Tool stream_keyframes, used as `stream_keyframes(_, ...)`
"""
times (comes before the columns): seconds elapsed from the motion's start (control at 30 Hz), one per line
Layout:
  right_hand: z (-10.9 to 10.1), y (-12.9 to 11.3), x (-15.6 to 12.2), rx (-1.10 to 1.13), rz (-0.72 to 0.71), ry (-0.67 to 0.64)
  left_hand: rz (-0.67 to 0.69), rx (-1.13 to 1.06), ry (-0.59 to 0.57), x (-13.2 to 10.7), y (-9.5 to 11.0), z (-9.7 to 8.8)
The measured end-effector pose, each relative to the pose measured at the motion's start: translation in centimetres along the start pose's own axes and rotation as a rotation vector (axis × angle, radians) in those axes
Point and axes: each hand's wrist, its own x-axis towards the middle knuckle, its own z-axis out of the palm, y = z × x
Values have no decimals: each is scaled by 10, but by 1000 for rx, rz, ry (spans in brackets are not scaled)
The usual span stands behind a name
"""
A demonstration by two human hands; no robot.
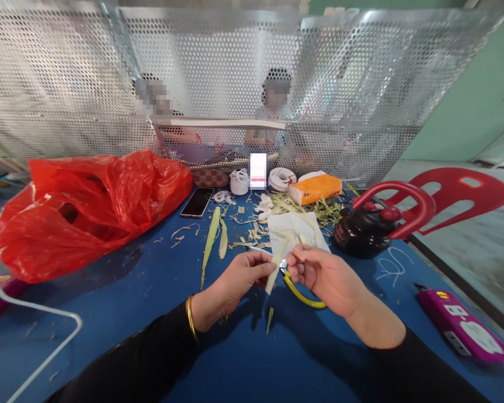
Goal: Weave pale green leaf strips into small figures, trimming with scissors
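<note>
Both hands are busy just in from the near edge of the counter (151,291). The left hand (235,282), a gold bangle at its wrist, pinches a pale leaf strip (274,273) between thumb and fingertips. The right hand (325,277) is closed around small scissors (304,298) with a yellow loop handle, and its fingertips meet the same strip from the other side. The blades are mostly hidden where the two hands come together, so I cannot tell whether they are cutting.

The work looks to be somewhere in the middle. Done, by my reading: a scatter of trimmings (323,210) towards the far edge, several cut pieces on a sheet of paper (292,226) just beyond the hands, and one sliver (269,320) on the counter below them. Left: two long green leaves (210,243) lie uncut in the middle of the counter.

The strip is narrow, cream-coloured and papery, held nearly upright with a slight lean. It hangs a little below the fingers.

A red plastic bag (88,207) slumps by the left edge, and a black kettle (361,232) stands near the right edge.
</note>
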Motion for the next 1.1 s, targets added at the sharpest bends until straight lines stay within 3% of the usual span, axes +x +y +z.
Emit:
stream_keyframes(0.1,-4,-8,0,58,-55,101,-7,-11,1,1,-1,-1)
stream_keyframes(0.23,-7,-11,2,20,-244,186,-7,-37,-4,1,-2,0)
stream_keyframes(0.43,-20,-7,11,-524,-537,424,27,-129,-41,-1,2,0)
stream_keyframes(0.57,-27,-2,17,-665,-640,568,81,-163,-65,-2,3,-1)
stream_keyframes(0.63,-22,2,16,-720,-606,520,98,-156,-61,-3,3,-1)
stream_keyframes(0.77,1,13,6,-575,-254,103,126,-86,-47,-3,2,0)
stream_keyframes(0.8,6,15,3,-529,-216,59,136,-58,-51,-3,1,1)
stream_keyframes(0.97,12,25,3,-512,-234,95,160,56,-68,-1,-2,4)
stream_keyframes(1.1,4,27,8,-756,-303,69,145,91,13,0,-2,3)
